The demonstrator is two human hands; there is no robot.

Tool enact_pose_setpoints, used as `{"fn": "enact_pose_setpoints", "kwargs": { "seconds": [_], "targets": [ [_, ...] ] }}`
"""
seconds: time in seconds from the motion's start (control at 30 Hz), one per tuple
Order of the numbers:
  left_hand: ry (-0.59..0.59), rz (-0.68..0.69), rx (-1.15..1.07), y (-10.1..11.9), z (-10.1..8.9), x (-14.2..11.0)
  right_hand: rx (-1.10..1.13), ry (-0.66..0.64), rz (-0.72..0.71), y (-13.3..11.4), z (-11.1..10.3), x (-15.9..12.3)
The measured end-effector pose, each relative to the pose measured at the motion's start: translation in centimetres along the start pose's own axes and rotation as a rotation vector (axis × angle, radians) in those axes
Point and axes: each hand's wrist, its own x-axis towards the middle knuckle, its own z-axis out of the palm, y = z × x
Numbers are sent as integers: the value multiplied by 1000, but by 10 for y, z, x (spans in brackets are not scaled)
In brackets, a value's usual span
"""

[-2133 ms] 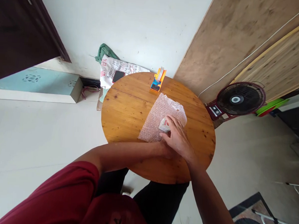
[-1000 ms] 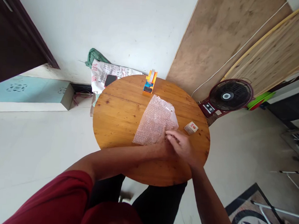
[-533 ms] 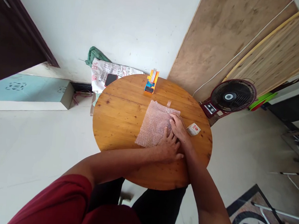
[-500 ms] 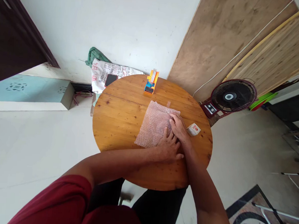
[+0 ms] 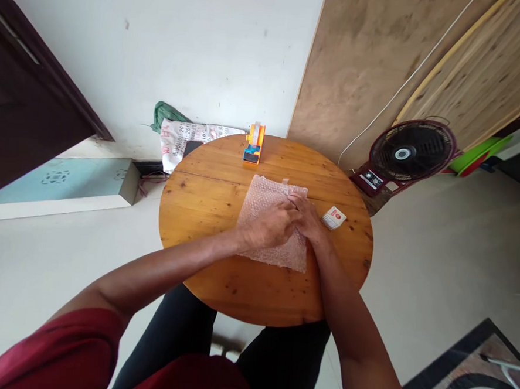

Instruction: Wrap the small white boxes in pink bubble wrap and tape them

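Observation:
A bubble-wrap bag (image 5: 260,197) lies flat on the round wooden table (image 5: 206,209). My left hand (image 5: 273,224) is over the middle of it, its fingers bent together and meeting my right hand. What those fingers hold, if anything, is hidden. My right hand (image 5: 307,216) rests on the bag's upper right part, fingers stretched along the surface and partly covered by my left. A short strip of clear tape (image 5: 286,181) sticks out past the bag's far edge. To the right of my right hand sits a small white box (image 5: 334,218) with a red mark.
An orange and blue tape dispenser (image 5: 255,142) stands at the table's far edge. Behind the table is a white printed sack (image 5: 172,145) against the wall. A dark red fan (image 5: 402,153) is at the right. My legs are below the near edge.
The small box went from on the bag to the table at the right. The bag has turned, and its near edge now shows. My left hand came up from its near side and closed.

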Motion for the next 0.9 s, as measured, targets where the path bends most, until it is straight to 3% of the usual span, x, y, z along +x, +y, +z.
{"fn": "enact_pose_setpoints", "kwargs": {
  "seconds": [0.03,0.17,0.27,0.43,0.9],
  "targets": [
    [-26,9,30,-12,-3,2,-3,3,3,-2,0,-1],
    [-86,-187,129,-59,2,-4,-27,-6,20,-11,-3,-3],
    [-84,-233,161,-77,11,-17,-61,-21,20,-14,-4,0],
    [-135,-258,198,-81,15,-25,-155,-51,73,-15,-7,2],
    [-101,-350,222,-86,4,-26,-207,3,130,-17,-8,0]
  ]
}}
